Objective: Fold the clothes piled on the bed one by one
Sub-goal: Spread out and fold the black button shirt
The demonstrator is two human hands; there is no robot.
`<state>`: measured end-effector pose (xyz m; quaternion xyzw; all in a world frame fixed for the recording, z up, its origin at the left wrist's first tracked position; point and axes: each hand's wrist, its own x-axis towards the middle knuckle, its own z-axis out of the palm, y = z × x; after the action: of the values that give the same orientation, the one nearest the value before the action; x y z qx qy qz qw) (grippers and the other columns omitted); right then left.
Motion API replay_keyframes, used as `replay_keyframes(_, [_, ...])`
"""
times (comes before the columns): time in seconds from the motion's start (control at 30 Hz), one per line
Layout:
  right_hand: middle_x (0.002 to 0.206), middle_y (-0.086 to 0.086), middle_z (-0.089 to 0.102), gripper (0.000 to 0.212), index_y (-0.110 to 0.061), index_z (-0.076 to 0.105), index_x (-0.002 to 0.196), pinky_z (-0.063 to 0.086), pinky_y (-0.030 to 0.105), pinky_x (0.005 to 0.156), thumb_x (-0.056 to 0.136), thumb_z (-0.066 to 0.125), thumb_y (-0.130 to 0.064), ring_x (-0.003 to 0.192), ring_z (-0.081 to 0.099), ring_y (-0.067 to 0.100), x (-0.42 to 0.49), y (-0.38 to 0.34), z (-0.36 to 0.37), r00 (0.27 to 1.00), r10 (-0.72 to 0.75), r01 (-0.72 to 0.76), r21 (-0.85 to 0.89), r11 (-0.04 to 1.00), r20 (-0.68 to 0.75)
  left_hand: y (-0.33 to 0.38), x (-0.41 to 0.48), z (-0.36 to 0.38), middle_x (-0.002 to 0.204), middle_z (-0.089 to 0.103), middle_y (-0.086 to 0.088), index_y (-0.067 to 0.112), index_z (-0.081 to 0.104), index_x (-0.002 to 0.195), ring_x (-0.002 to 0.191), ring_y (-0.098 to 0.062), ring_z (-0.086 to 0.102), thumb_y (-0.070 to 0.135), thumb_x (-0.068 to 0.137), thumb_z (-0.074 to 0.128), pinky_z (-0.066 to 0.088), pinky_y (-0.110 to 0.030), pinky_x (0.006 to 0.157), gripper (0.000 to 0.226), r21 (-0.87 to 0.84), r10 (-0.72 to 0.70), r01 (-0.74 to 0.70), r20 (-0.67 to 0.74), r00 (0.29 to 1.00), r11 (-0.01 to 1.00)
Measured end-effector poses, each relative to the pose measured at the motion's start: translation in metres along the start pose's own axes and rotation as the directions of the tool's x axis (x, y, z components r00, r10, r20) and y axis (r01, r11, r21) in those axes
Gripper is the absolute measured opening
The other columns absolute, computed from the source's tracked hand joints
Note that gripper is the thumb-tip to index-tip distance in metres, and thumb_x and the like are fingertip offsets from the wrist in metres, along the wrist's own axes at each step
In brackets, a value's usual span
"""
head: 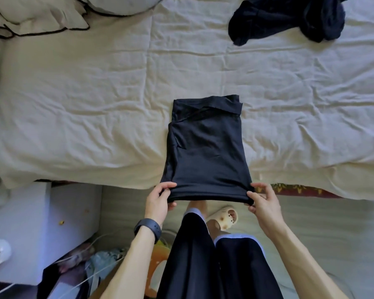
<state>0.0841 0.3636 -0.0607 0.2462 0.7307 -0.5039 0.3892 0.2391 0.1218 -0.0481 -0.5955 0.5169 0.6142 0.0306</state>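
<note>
Dark navy folded cloth garment (205, 147) lies at frame centre, long axis running top to bottom; left grip (159, 200) and right grip (262, 203) pinch its lower corners

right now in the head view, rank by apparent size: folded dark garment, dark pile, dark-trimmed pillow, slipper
1. folded dark garment
2. dark pile and dark-trimmed pillow: look alike, both cropped by the frame
3. slipper

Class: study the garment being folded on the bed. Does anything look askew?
The folded dark garment has an uneven far edge, with one layer jutting past at the right corner. A crumpled dark heap lies beyond it, unfolded.
</note>
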Motion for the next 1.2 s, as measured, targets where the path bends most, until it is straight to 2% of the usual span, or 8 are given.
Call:
replay_keyframes(0.2, [0.093, 0.002, 0.071, 0.037, -0.028, 0.075, 0.099, 0.049, 0.02, 0.062, 0.088, 0.059, 0.004, 0.073, 0.063, 0.01, -0.004, -0.028, -0.009, 0.986, -0.017, 0.021, -0.021, 1.0, 0.165, 0.037, 0.017, -0.023, 0.091, 0.069, -0.007, 0.031, 0.075, 0.09, 0.069, -0.018, 0.065, 0.0, 0.079, 0.059, 0.051, -0.027, 0.067, 0.037, 0.166, -0.051, 0.009, 0.252, 0.966, 0.986])
replay_keyframes(0.37, [0.099, -0.008, 0.077, 0.056, -0.036, 0.069, 0.115, 0.052, 0.017, 0.071, 0.076, 0.072, 0.005, 0.083, 0.072, 0.006, 0.02, -0.081, -0.01, 0.935, -0.119, 0.253, -0.397, 0.882, 0.333, 0.081, 0.055, -0.023, 0.093, 0.07, 0.009, 0.035, 0.066, 0.087, 0.088, -0.011, 0.064, 0.008, 0.081, 0.077, 0.05, -0.023, 0.084, 0.03, 0.648, 0.114, -0.331, 0.353, 0.928, 0.686])
replay_keyframes(0.5, [0.074, -0.008, 0.062, 0.006, -0.03, 0.072, 0.098, 0.041, 0.026, 0.062, 0.096, 0.066, -0.031, 0.065, 0.054, 0.005, 0.057, -0.122, 0.01, 0.9, -0.296, 0.426, -0.5, 0.754, 0.32, 0.121, 0.093, -0.016, 0.074, 0.07, 0.016, 0.04, 0.066, 0.08, 0.073, 0.001, 0.064, 0.046, 0.086, 0.074, 0.041, -0.012, 0.061, 0.011, 0.609, 0.187, -0.382, 0.361, 0.914, 0.695])
replay_keyframes(0.63, [0.106, -0.014, 0.058, 0.024, -0.034, 0.069, 0.092, 0.045, 0.029, 0.082, 0.099, 0.055, -0.052, 0.089, 0.058, -0.004, 0.103, -0.155, 0.037, 0.922, -0.314, 0.388, -0.526, 0.757, 0.228, 0.149, 0.139, 0.005, 0.102, 0.057, 0.003, 0.026, 0.068, 0.085, 0.093, -0.013, 0.058, 0.049, 0.085, 0.073, 0.043, -0.022, 0.077, 0.024, 0.491, 0.253, -0.359, 0.27, 0.929, 0.793])
replay_keyframes(0.73, [0.102, 0.003, 0.067, 0.033, -0.02, 0.067, 0.096, 0.047, 0.038, 0.076, 0.103, 0.05, -0.047, 0.092, 0.064, 0.015, 0.138, -0.168, 0.06, 0.943, -0.286, 0.334, -0.451, 0.828, 0.172, 0.162, 0.167, 0.026, 0.09, 0.074, -0.002, 0.015, 0.07, 0.088, 0.087, -0.019, 0.07, 0.053, 0.083, 0.074, 0.057, -0.034, 0.074, 0.039, 0.377, 0.163, -0.269, 0.289, 0.943, 0.886])
replay_keyframes(0.87, [0.095, -0.008, 0.066, 0.023, -0.029, 0.061, 0.095, 0.042, 0.026, 0.067, 0.102, 0.048, -0.047, 0.089, 0.061, 0.008, 0.17, -0.178, 0.084, 0.957, -0.288, 0.27, -0.425, 0.864, 0.024, 0.176, 0.203, 0.044, 0.092, 0.076, 0.007, 0.025, 0.071, 0.095, 0.088, -0.009, 0.072, 0.045, 0.082, 0.078, 0.054, -0.018, 0.071, 0.025, 0.235, 0.071, -0.15, 0.313, 0.947, 0.96])
replay_keyframes(1.07, [0.092, -0.017, 0.057, 0.02, -0.025, 0.05, 0.104, 0.036, 0.016, 0.066, 0.105, 0.045, -0.045, 0.085, 0.055, -0.001, 0.197, -0.18, 0.103, 0.927, -0.357, 0.259, -0.491, 0.831, -0.116, 0.181, 0.24, 0.058, 0.085, 0.074, 0.014, 0.029, 0.07, 0.091, 0.078, 0.001, 0.068, 0.043, 0.09, 0.07, 0.051, -0.015, 0.066, 0.014, 0.26, 0.176, -0.209, 0.146, 0.973, 0.943])
replay_keyframes(1.2, [0.083, -0.009, 0.057, 0.025, -0.023, 0.047, 0.106, 0.037, 0.034, 0.065, 0.107, 0.037, -0.046, 0.075, 0.054, 0.005, 0.209, -0.174, 0.112, 0.92, -0.372, 0.243, -0.561, 0.792, -0.126, 0.178, 0.259, 0.072, 0.085, 0.066, 0.009, 0.024, 0.059, 0.082, 0.078, -0.008, 0.061, 0.051, 0.092, 0.064, 0.045, -0.026, 0.066, 0.029, 0.438, 0.252, -0.26, 0.079, 0.965, 0.86])
